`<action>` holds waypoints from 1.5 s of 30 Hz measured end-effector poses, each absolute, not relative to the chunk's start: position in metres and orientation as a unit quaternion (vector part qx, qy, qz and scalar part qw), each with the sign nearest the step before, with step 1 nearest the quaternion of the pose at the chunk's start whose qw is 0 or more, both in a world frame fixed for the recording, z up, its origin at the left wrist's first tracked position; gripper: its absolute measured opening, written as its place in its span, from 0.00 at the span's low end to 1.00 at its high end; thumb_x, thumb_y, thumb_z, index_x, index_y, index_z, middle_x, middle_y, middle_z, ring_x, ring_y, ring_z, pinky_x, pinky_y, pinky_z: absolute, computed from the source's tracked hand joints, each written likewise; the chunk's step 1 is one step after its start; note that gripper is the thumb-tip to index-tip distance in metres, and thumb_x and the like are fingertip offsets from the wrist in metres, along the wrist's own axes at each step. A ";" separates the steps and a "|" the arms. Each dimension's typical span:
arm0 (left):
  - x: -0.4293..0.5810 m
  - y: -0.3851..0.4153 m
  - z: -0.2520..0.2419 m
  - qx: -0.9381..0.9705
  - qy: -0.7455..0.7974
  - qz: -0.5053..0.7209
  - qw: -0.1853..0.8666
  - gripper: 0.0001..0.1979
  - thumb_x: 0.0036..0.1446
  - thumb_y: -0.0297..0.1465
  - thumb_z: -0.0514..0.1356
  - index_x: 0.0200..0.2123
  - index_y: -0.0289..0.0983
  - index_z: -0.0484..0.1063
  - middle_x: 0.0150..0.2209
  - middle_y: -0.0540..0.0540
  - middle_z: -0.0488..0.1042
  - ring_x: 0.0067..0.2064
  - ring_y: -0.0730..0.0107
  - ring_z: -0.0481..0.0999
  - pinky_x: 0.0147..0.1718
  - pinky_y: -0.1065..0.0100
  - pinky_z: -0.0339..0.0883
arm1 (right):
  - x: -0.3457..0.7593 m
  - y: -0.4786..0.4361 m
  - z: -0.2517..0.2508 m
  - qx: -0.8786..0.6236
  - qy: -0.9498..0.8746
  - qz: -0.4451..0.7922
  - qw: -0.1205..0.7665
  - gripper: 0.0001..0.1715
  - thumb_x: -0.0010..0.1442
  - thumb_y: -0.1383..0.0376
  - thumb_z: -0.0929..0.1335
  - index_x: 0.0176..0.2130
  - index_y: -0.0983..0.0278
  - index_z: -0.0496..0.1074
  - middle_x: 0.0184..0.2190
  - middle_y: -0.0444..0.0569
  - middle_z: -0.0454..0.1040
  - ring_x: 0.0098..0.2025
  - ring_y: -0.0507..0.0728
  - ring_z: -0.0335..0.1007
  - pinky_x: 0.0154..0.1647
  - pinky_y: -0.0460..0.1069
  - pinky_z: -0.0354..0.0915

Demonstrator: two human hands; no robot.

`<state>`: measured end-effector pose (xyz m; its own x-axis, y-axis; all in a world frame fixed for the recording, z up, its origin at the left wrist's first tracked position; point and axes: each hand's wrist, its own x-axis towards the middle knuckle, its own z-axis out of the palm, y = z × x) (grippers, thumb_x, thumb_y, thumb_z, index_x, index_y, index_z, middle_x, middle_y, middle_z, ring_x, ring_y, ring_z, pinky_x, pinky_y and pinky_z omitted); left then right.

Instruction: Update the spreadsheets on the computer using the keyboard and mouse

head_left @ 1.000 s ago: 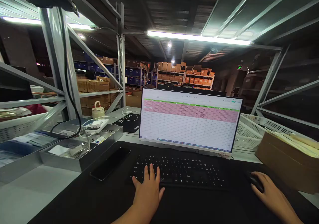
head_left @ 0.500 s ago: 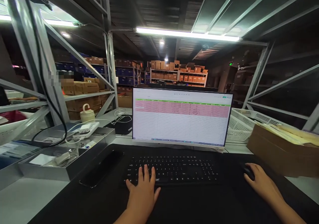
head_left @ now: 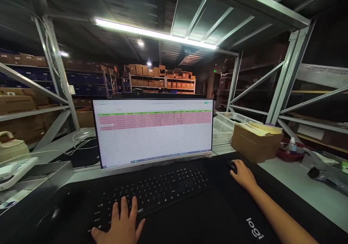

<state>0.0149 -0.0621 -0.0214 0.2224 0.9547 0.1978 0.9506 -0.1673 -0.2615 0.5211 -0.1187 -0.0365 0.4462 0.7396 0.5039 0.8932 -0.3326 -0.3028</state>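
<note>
Fingers spread, my left hand [head_left: 122, 222] rests on the lower left part of a black keyboard [head_left: 154, 191] with white lettering. My right hand [head_left: 243, 175] curls over a black computer mouse [head_left: 232, 166], which is partly hidden under the fingers. Both keyboard and mouse are on a black desk mat [head_left: 190, 215]. Behind the keyboard stands a monitor [head_left: 154, 142] showing a spreadsheet with a green header row and several pink rows.
To the right are a cardboard box [head_left: 252, 146] holding yellowish papers, white plastic baskets [head_left: 223, 130] and a barcode scanner [head_left: 326, 177]. At left sit a grey tray [head_left: 54, 179], a white power strip [head_left: 17, 171] and a cream lidded container [head_left: 13, 150]. Metal rack posts [head_left: 58, 70] frame the desk.
The view has turned to the right, so the desk's contents shift left and the scanner appears. My left hand stays on the keyboard and my right hand on the mouse.
</note>
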 end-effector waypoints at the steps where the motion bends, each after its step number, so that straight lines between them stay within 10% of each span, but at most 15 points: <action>1: 0.014 -0.061 -0.023 -0.763 -0.624 0.013 0.168 0.29 0.65 0.31 0.42 0.68 0.37 0.52 0.70 0.28 0.52 0.70 0.36 0.54 0.51 0.20 0.56 | 0.520 -0.119 -0.035 -0.804 -0.507 -0.140 0.277 0.23 0.56 0.63 0.64 0.52 0.60 0.68 0.54 0.52 0.70 0.53 0.59 0.72 0.56 0.55 0.65; 45: 0.007 -0.054 -0.028 -0.774 -0.620 -0.016 0.125 0.31 0.62 0.42 0.50 0.67 0.44 0.57 0.69 0.33 0.57 0.70 0.40 0.53 0.54 0.28 0.60 | 0.517 -0.121 -0.033 -0.811 -0.506 -0.146 0.255 0.27 0.57 0.62 0.64 0.56 0.61 0.67 0.56 0.53 0.69 0.55 0.61 0.70 0.55 0.55 0.64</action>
<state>0.0070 -0.0537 -0.0284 0.2307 0.9564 0.1792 0.9643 -0.2000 -0.1738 0.5171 -0.1214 -0.0328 0.4451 0.7460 0.4953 0.8953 -0.3582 -0.2649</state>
